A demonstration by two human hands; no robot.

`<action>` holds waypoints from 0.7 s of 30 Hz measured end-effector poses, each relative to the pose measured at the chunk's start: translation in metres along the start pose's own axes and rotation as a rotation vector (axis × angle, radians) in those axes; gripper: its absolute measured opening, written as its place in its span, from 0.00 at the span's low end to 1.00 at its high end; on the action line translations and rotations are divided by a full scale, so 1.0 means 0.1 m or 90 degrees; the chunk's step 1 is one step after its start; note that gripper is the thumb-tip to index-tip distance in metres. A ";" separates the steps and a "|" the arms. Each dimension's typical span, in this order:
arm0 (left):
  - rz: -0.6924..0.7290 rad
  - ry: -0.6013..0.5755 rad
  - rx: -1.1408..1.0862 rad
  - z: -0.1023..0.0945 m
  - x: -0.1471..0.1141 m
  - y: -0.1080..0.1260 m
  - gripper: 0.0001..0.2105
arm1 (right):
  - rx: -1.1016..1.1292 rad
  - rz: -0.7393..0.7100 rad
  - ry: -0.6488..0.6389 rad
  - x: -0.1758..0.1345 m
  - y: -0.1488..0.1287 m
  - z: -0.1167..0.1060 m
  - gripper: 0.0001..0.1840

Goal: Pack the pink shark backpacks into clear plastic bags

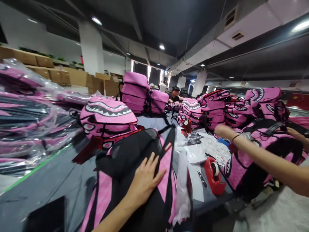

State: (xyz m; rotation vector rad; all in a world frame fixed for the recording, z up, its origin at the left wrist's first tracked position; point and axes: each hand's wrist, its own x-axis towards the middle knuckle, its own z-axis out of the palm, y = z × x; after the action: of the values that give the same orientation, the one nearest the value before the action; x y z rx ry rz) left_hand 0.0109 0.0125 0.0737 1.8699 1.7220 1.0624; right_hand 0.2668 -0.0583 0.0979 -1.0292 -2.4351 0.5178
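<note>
My left hand [146, 182] lies flat, fingers spread, on the black padded panel of a pink-and-black backpack [127, 161]. This backpack rests on the table in front of me, its black straps and pink side panels showing. Just behind it is another pink backpack [106, 111] with a printed shark-mouth, and a dark red tag [89, 149] hangs out between the two. My right hand is not in view.
Plastic-wrapped pink bags [29, 122] are piled at left, above a dark flat object [45, 214]. On the right lie a red tape dispenser [214, 177], small black snips [202, 178] and clear plastic bags [212, 146]. A co-worker's arm [260, 154] reaches over another backpack [241, 170].
</note>
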 end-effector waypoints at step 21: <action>-0.216 0.294 0.053 -0.70 0.75 -0.86 0.26 | 0.104 -0.091 0.083 2.24 0.04 0.51 0.20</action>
State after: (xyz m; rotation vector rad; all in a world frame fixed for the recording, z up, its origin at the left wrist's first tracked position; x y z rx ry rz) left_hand -0.1017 0.0848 0.0767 1.3678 2.2685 1.3665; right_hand 0.1028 0.1014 0.1101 -0.7899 -2.2875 0.5721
